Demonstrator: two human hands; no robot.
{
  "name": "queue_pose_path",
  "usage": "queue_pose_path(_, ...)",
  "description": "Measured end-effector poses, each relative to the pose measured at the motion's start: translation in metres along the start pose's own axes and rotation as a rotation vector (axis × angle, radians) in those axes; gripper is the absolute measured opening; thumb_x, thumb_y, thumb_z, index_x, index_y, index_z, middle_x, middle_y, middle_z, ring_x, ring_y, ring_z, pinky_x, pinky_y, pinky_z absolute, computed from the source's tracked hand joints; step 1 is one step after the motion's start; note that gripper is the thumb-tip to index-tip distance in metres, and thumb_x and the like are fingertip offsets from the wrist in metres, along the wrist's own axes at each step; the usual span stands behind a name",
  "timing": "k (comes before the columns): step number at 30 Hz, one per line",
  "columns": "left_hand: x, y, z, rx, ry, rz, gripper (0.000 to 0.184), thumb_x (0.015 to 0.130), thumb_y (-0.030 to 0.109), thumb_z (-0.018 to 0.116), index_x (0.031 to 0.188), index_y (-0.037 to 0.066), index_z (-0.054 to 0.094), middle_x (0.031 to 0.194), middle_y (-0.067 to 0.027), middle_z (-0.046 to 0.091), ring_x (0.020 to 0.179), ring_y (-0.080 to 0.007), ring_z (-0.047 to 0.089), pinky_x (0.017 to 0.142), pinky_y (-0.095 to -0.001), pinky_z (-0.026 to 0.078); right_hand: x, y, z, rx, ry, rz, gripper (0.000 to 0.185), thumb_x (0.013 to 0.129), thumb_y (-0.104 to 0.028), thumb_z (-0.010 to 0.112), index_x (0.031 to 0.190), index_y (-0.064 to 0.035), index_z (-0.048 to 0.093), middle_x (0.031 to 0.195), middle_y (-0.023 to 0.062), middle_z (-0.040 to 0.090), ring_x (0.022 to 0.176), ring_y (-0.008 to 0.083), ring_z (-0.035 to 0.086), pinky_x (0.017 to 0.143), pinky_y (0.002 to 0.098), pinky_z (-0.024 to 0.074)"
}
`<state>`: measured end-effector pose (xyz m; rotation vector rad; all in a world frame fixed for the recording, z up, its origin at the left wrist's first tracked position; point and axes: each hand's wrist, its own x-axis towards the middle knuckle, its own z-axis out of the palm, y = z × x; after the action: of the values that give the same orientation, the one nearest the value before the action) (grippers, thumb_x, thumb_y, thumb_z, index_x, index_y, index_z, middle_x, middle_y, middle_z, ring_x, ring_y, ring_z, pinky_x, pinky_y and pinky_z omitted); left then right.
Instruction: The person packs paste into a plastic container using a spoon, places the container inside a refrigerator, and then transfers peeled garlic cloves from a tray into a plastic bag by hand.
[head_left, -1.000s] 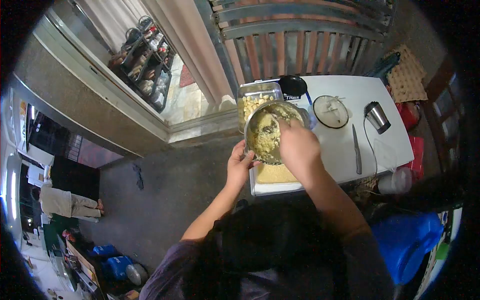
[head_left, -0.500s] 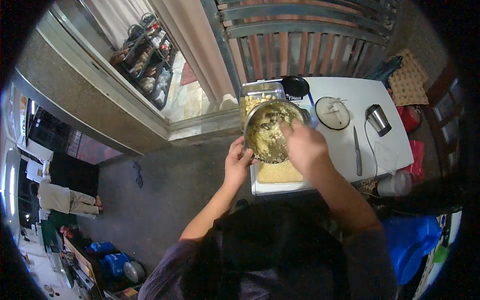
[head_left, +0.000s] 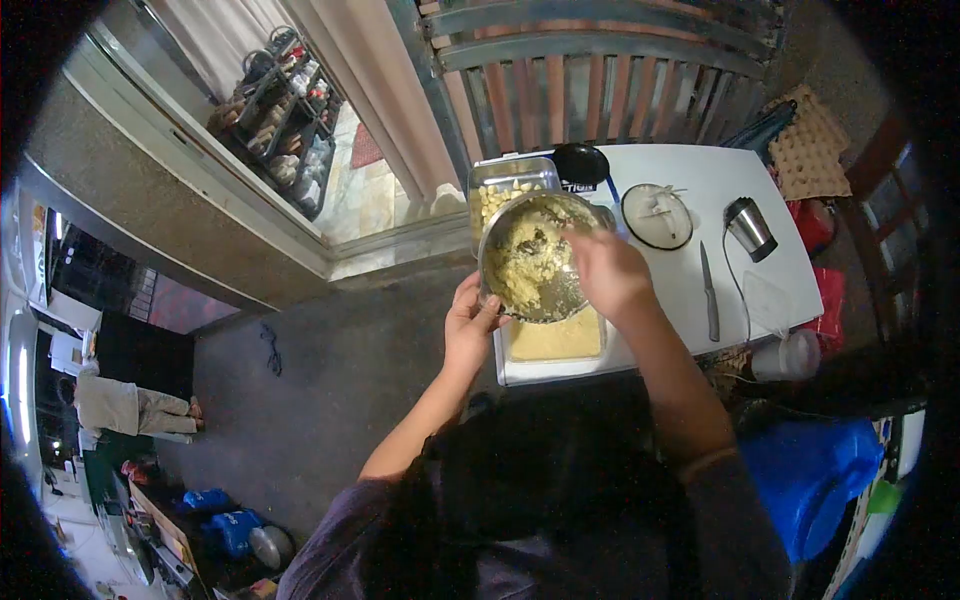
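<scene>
My left hand (head_left: 474, 318) grips the left rim of a round metal bowl (head_left: 556, 306), thumb over the edge. The bowl is tilted toward me and holds finely chopped pale-yellow food (head_left: 528, 262) that looks like garlic, with a dark spot in the middle. My right hand (head_left: 608, 272) is at the bowl's right side, its fingers smeared by motion, so what they hold, if anything, is hidden. Behind the bowl stands a rectangular metal tray (head_left: 545, 172) with peeled pale clove-like pieces. A shallow container of yellowish mash (head_left: 556, 340) lies below the bowl.
On the white table (head_left: 670, 300) are a clear round lid (head_left: 657, 216) with white pieces, a knife (head_left: 709, 292), a silver-and-black corded motor unit (head_left: 750, 230) and a black round lid (head_left: 580, 164). A metal bench (head_left: 600, 50) stands behind. Another person (head_left: 135, 405) stands far left.
My right hand has moved slightly up and right from inside the bowl toward its right rim. The chopped food has shifted within the bowl. My left hand keeps its grip.
</scene>
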<state>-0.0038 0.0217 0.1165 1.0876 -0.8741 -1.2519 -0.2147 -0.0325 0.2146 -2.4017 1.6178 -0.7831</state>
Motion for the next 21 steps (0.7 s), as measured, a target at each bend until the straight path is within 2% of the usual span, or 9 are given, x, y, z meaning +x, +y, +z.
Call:
queue_pose_path(1,0.001,0.001,0.0,-0.006,0.003,0.001,0.032,0.096,0.003,0.053,0.127,0.001,0.055,0.132,0.0009,0.049,0.098,-0.0108,0.06,0.074,-0.0262,0.055,0.001,0.004,0.003,-0.04,-0.032,-0.033,0.031,0.089,-0.009,0.054,0.116,-0.0164,0.068,0.094,0.016,0.063,0.084,0.0341,0.063,0.074,0.0429,0.0509)
queue_pose_path(4,-0.002,0.007,0.003,-0.035,0.008,0.0,0.018,0.095,0.003,0.055,0.111,-0.002,0.061,0.143,-0.0003,0.033,0.102,-0.0124,0.058,0.077,-0.0276,0.055,-0.003,0.001,-0.012,-0.04,-0.001,-0.027,0.03,0.087,-0.013,0.057,0.115,-0.0156,0.067,0.092,0.0135,0.063,0.083,0.0338,0.065,0.073,0.046,0.0517)
queue_pose_path(7,-0.001,0.005,-0.001,0.057,-0.027,0.013,0.018,0.095,0.003,0.054,0.111,-0.003,0.061,0.144,-0.0013,0.033,0.101,-0.013,0.058,0.076,-0.0281,0.056,0.0,0.011,0.001,-0.127,0.009,0.02,0.031,0.086,-0.013,0.058,0.115,-0.0163,0.067,0.094,0.0142,0.061,0.082,0.0341,0.064,0.071,0.0463,0.0514)
queue_pose_path(10,0.003,0.002,0.002,0.034,0.022,0.051,0.018,0.095,0.003,0.055,0.11,-0.003,0.061,0.144,-0.0025,0.033,0.099,-0.0137,0.059,0.075,-0.0286,0.056,-0.005,0.013,-0.002,-0.169,-0.136,-0.002,0.032,0.086,-0.012,0.057,0.117,-0.0169,0.066,0.095,0.0144,0.06,0.083,0.0339,0.064,0.071,0.0461,0.0516)
queue_pose_path(13,0.004,0.0,-0.003,0.055,0.02,0.044,0.017,0.094,0.003,0.056,0.109,-0.004,0.061,0.143,-0.0038,0.033,0.098,-0.0133,0.059,0.074,-0.0278,0.056,0.0,0.0,-0.007,-0.088,0.083,-0.057,0.034,0.084,-0.008,0.06,0.116,-0.017,0.067,0.085,0.0109,0.057,0.076,0.0318,0.061,0.068,0.0409,0.0509)
queue_pose_path(16,0.003,0.001,0.001,0.002,0.082,0.026,0.023,0.094,0.005,0.058,0.115,-0.002,0.06,0.142,-0.002,0.04,0.096,-0.0122,0.061,0.075,-0.0279,0.057,0.01,-0.002,0.014,-0.14,0.084,-0.097,0.037,0.083,-0.006,0.06,0.118,-0.0163,0.067,0.089,0.0101,0.057,0.076,0.0312,0.062,0.068,0.0412,0.0515)
queue_pose_path(19,0.002,0.011,0.006,0.031,0.069,0.062,0.007,0.093,0.004,0.058,0.092,-0.002,0.061,0.143,-0.0039,0.034,0.099,-0.013,0.059,0.074,-0.0263,0.056,0.009,0.006,0.034,-0.165,0.178,-0.142,0.041,0.081,-0.005,0.061,0.12,-0.0156,0.066,0.09,0.0103,0.056,0.075,0.0308,0.062,0.066,0.0421,0.0518)
queue_pose_path(21,0.001,0.011,0.005,0.048,0.089,0.067,0.007,0.093,0.004,0.059,0.088,-0.001,0.06,0.143,-0.004,0.034,0.099,-0.0128,0.059,0.073,-0.0268,0.057,0.005,0.016,0.041,-0.19,0.136,-0.054,0.041,0.08,-0.005,0.061,0.119,-0.0152,0.066,0.09,0.0113,0.057,0.075,0.0306,0.062,0.066,0.0422,0.052)
